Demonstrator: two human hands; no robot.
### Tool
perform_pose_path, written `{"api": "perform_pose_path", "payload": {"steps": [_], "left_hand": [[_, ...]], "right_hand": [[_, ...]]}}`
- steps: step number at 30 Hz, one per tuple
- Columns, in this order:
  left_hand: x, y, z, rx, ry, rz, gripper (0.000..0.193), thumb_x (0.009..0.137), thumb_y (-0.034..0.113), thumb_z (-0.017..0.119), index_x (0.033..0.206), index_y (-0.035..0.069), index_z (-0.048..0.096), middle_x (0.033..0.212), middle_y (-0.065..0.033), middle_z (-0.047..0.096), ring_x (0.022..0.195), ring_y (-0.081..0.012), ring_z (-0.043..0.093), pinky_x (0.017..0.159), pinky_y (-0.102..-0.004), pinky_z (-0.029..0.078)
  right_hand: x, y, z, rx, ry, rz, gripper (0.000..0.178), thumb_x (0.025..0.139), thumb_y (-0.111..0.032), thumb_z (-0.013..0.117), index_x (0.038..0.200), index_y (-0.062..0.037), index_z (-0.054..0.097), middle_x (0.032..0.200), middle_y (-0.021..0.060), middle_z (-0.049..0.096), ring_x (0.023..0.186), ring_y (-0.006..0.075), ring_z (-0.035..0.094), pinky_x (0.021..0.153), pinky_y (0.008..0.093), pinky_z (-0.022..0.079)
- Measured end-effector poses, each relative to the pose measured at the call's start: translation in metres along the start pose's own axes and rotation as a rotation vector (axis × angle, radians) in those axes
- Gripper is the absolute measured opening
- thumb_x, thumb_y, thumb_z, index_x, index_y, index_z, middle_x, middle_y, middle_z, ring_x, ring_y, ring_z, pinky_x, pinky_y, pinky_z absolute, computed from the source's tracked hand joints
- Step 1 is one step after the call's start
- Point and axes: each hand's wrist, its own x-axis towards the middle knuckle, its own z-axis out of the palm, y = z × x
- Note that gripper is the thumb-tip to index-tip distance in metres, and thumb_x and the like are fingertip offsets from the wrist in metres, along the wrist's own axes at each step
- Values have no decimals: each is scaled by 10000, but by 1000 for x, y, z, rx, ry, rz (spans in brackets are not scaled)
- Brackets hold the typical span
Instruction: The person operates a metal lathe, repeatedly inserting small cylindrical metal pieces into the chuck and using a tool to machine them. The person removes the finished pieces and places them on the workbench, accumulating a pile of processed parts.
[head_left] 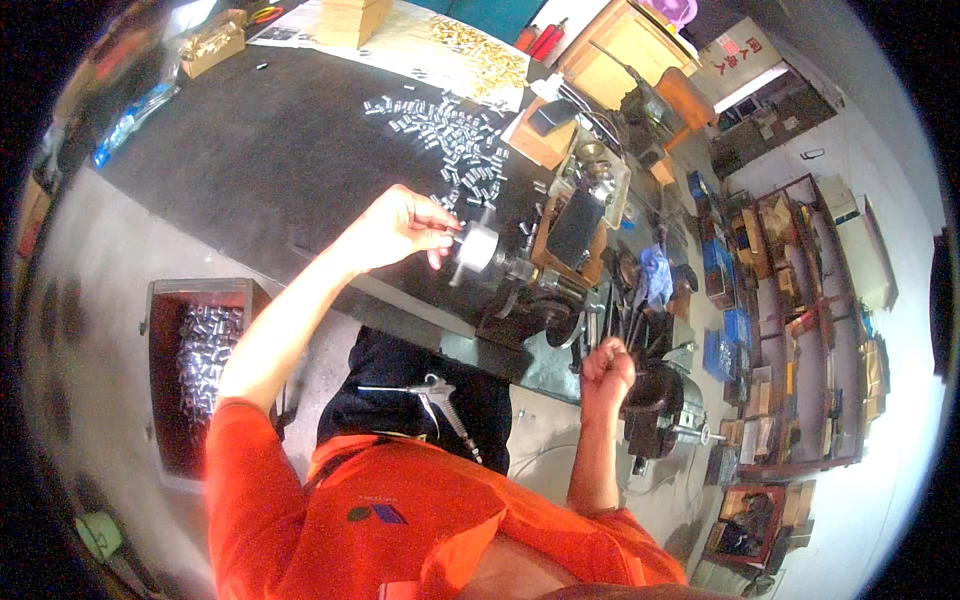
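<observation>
Silver metal forms the round chuck (480, 246) on the dark machine (548, 300) at the near edge of the bench (230, 160). Against its left side, the left hand (405, 230) has thumb and fingers drawn close together; whether they pinch a part I cannot tell. The right hand (607, 372) is curled into a fist beside the machine's right end, its contents hidden. Small metal cylinders (460, 140) lie scattered beyond the chuck; more fill a crate (170, 370) at left.
</observation>
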Motion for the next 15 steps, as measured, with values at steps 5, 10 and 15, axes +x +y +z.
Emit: {"api": "perform_pose_path", "payload": {"steps": [5,10,15], "left_hand": [[-1,6,-1,19,-29,-26,144,738,-46,584,880,-70,591,733,-115,613,588,-146,591,584,-251,491],[1,9,3,67,-36,17,129,728,-65,584,857,-60,596,737,-96,613,625,-130,584,608,-247,487],[1,5,6,49,9,54,116,728,-53,593,844,-51,597,733,-88,609,633,-126,583,619,-246,485]], "right_hand": [[25,-32,36,-69,-62,-158,133,773,-136,399,654,-79,417,499,-35,289,389,70,235,337,215,173],[85,-27,51,-14,-14,-212,134,804,-152,413,726,-60,469,510,-53,247,417,59,223,378,202,175],[117,27,3,-240,178,-191,148,780,-174,432,766,-74,541,650,-21,478,592,116,431,555,241,338]]}}
